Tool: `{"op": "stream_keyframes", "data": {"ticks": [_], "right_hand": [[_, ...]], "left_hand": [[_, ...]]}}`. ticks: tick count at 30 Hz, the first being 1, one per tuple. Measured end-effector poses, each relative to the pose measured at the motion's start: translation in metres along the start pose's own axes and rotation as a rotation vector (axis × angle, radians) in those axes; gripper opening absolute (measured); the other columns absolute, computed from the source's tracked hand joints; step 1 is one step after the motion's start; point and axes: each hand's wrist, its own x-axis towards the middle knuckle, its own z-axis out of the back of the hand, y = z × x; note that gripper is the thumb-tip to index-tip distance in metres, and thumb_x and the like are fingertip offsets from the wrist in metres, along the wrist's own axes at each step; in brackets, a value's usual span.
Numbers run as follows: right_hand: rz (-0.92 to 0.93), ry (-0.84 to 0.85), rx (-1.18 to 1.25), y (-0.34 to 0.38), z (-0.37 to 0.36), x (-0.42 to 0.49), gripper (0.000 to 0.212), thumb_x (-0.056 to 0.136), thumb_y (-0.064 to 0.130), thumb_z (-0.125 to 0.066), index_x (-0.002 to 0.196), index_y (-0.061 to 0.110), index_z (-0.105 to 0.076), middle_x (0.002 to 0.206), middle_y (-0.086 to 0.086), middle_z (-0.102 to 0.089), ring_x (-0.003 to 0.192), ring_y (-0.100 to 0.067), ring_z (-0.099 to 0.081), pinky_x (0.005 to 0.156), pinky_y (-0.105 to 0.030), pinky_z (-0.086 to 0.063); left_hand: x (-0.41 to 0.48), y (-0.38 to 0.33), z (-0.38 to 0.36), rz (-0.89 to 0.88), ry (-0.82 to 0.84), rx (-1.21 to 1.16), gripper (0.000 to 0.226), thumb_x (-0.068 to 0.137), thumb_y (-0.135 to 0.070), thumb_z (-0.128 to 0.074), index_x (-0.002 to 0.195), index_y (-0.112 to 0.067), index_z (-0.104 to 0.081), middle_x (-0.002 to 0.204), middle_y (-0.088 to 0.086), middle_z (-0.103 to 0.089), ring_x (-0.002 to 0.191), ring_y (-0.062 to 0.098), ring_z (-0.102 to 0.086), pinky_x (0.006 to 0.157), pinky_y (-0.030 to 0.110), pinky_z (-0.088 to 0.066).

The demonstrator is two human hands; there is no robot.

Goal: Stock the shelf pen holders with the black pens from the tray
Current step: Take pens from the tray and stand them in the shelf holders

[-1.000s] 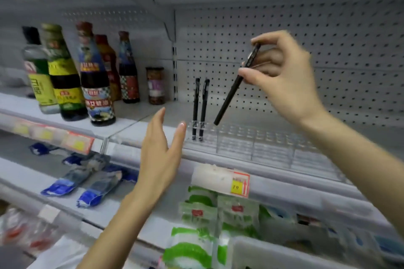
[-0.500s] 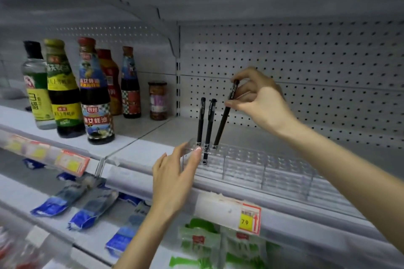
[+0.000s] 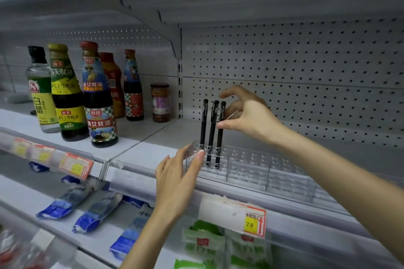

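Observation:
Three black pens stand upright side by side at the left end of a clear pen holder (image 3: 251, 166) on the middle shelf: the first pen (image 3: 203, 124), the second pen (image 3: 213, 129) and the third pen (image 3: 219, 146). My right hand (image 3: 251, 116) hovers just right of the third pen. Its thumb tip lies against the barrel and its other fingers are spread, with the index finger lifted clear. My left hand (image 3: 175, 181) rests straight fingertips on the holder's front left corner. The tray is not in view.
Sauce bottles (image 3: 99, 96) and a small jar (image 3: 160, 102) stand on the shelf to the left. A pegboard wall (image 3: 306, 67) backs the holder. A price tag (image 3: 254, 221) hangs on the shelf rail. Blue packets (image 3: 96, 212) and green packs (image 3: 203, 244) lie below.
My right hand lowered the third pen from a slant into the holder beside the other two, and its fingers spread. My left hand rose to the holder's corner.

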Motion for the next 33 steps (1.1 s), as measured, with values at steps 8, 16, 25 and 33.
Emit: {"op": "stream_keyframes", "data": {"ticks": [8, 16, 25, 33], "right_hand": [[-0.022, 0.012, -0.024, -0.006, -0.002, -0.006, 0.056, 0.073, 0.024, -0.081, 0.118, 0.027, -0.048, 0.086, 0.005, -0.07, 0.083, -0.009, -0.065, 0.082, -0.032, -0.053], [0.021, -0.071, -0.086, 0.007, 0.022, -0.053, 0.053, 0.075, 0.022, -0.079, 0.12, 0.019, -0.051, 0.108, 0.003, -0.056, 0.097, -0.011, -0.056, 0.089, -0.029, -0.052], [0.005, 0.146, 0.178, -0.016, 0.009, -0.225, 0.048, 0.074, 0.015, -0.079, 0.11, 0.031, -0.052, 0.107, 0.008, -0.06, 0.099, -0.006, -0.061, 0.087, -0.022, -0.052], [-0.392, 0.426, -0.01, -0.126, -0.044, -0.332, 0.04, 0.079, 0.027, -0.075, 0.116, 0.024, -0.058, 0.114, 0.01, -0.058, 0.108, -0.003, -0.055, 0.095, -0.02, -0.045]], "left_hand": [[-0.002, -0.005, 0.003, 0.024, 0.023, -0.015, 0.084, 0.063, -0.078, -0.027, 0.133, -0.037, -0.047, 0.134, -0.016, -0.044, 0.138, 0.007, -0.012, 0.111, 0.035, -0.018], [-0.037, -0.003, 0.016, -0.247, -0.159, 0.044, 0.058, 0.089, -0.062, -0.046, 0.139, -0.033, -0.038, 0.133, -0.025, -0.04, 0.124, -0.01, -0.034, 0.102, 0.014, -0.027], [-0.181, 0.036, -0.033, -0.124, 0.121, -0.043, 0.049, 0.085, -0.059, -0.042, 0.132, -0.041, -0.042, 0.131, -0.031, -0.045, 0.121, -0.012, -0.042, 0.097, 0.007, -0.032], [-0.236, 0.077, -0.075, 0.095, 0.436, 0.108, 0.072, 0.089, -0.057, -0.041, 0.151, -0.032, -0.014, 0.157, -0.018, -0.014, 0.14, -0.006, -0.01, 0.108, 0.01, -0.009]]}}
